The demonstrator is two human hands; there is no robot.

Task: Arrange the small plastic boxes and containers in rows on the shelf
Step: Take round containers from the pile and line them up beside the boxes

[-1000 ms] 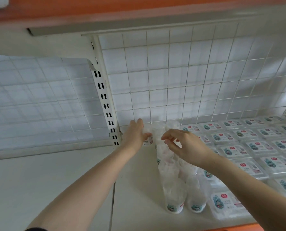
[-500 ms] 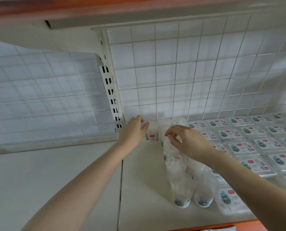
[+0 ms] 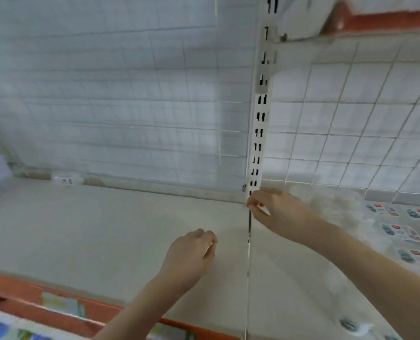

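The frame is motion-blurred. My right hand (image 3: pixel 275 208) reaches to the back of the white shelf (image 3: pixel 106 229), at the foot of the slotted upright (image 3: pixel 259 133). It seems to pinch a small clear container (image 3: pixel 263 212) with a red mark. My left hand (image 3: pixel 191 251) hovers over the bare shelf nearer to me, fingers loosely curled and holding nothing. Behind the right wrist is a blur of clear containers (image 3: pixel 339 204). Flat labelled boxes (image 3: pixel 400 231) lie in rows at the right edge. A clear cup (image 3: pixel 351 325) lies at the bottom right.
A wire grid panel (image 3: pixel 351 143) backs the shelf. The shelf's orange front edge (image 3: pixel 44 298) runs along the lower left, and an upper shelf (image 3: pixel 388 20) overhangs at the top right. A small packet (image 3: pixel 66 180) lies at the back left.
The view has swung left, so the boxes now sit at the right edge. My left hand pulled back from the back corner toward me; my right hand moved to the foot of the upright.
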